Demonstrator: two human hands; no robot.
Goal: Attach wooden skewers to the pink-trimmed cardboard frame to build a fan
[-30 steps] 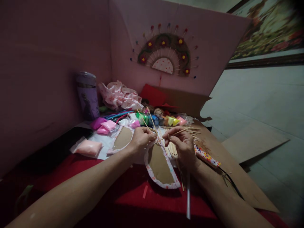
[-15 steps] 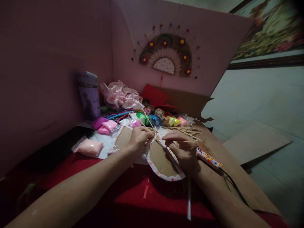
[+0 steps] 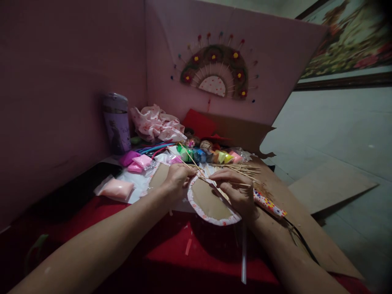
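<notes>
We've got the fabric-edged half-round [image 3: 212,201] between both hands, long axis slanting down rightward, straight edge facing our right hand [image 3: 237,188], the nearer, fingers closed around a stick [image 3: 246,185]! Our left hand [image 3: 180,175] pinches the half-round's upper end, right beside the stick's tip.

A purple tumbler [image 3: 116,126] stands beside a crumpled pink cloth [image 3: 156,123]. Behind them, a flowered fan [image 3: 212,85] shows on a pink board [image 3: 275,57]. A framed picture [image 3: 349,45] is at upper right; a peach packet [image 3: 116,189] lies near pink packets [image 3: 142,161].
</notes>
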